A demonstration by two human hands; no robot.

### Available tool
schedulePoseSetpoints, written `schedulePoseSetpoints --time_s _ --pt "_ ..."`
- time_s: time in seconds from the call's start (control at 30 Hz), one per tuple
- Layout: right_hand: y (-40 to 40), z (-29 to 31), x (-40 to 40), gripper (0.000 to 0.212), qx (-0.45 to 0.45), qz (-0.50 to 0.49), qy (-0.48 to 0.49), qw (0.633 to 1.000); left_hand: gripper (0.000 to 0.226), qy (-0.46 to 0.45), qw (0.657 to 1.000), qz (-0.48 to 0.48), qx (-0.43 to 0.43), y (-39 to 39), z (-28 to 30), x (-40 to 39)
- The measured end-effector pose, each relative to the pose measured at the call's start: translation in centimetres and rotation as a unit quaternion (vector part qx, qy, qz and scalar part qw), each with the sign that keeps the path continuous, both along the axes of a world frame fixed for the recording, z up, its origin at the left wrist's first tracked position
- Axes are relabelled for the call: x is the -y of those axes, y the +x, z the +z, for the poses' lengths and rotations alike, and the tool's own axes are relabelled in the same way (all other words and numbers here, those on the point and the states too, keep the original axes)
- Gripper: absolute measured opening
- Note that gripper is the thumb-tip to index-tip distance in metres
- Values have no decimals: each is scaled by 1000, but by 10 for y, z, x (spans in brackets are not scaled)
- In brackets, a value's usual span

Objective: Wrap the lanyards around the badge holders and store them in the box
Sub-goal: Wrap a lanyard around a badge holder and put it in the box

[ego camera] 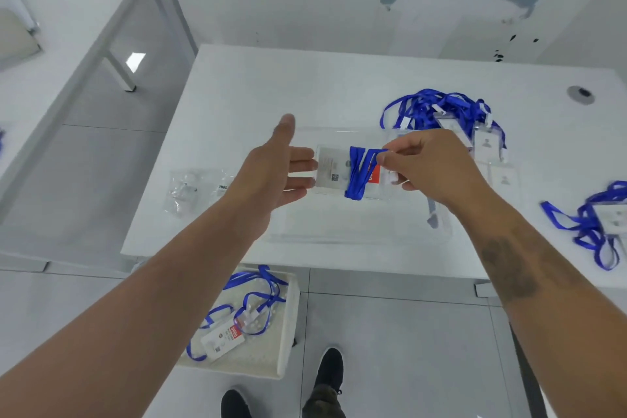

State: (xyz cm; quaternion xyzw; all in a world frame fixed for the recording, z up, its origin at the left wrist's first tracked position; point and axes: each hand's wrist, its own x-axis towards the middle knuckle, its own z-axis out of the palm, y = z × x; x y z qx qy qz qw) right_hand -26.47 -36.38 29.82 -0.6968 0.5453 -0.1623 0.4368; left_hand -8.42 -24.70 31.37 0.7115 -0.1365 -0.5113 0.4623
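Badge holder [334,170] is held above the bench [237,105], over the clear box [359,231], long axis running left to right. Blue lanyard [361,173] already crosses it in several turns. Left hand [271,176] supports one end with straight fingers; right hand [431,166] pinches the lanyard. Storing remains, and two tangled piles [441,112] [590,220] await wrapping.

Lanyard heap [444,108] beside right, table [244,95] bare left
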Motion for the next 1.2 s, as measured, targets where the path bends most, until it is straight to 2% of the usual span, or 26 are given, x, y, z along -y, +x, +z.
schedulePoseSetpoints --time_s 0.1,0.33,0.47,0.57,0.63,0.67,0.73,0.77,0.87,0.97,1.07,1.2 --pt "4 -15 13 7 -33 18 -7 999 71 28 1000 -5 -12 0 -8 11" --pt "27 -55 24 10 -111 50 21 992 68 94 995 -5 -27 1 -22 26" --pt "42 -82 30 5 -141 62 50 987 76 135 990 -9 -39 -6 -30 36" --pt "49 -99 30 3 -161 64 74 982 62 142 989 3 -40 -13 -40 42" --pt "54 -111 29 6 -174 64 93 978 45 147 988 24 -35 -16 -45 46" --pt "56 -115 28 6 -181 65 104 976 52 151 987 28 -34 -16 -47 47" --pt "59 -122 27 30 -189 69 121 972 69 169 985 2 -22 -16 -53 49" --pt "60 -123 28 40 -199 72 118 970 71 171 985 -6 -13 -16 -53 49" --pt "56 -115 31 47 -232 93 88 964 63 146 989 6 6 -17 -48 46" --pt "50 -100 30 44 -235 101 68 964 28 136 989 -35 39 -17 -37 44" --pt "44 -81 23 41 -218 106 44 969 28 81 993 -56 59 -11 -37 38" --pt "35 -50 2 33 -130 70 -2 989 26 -17 995 -53 87 -6 -34 12"
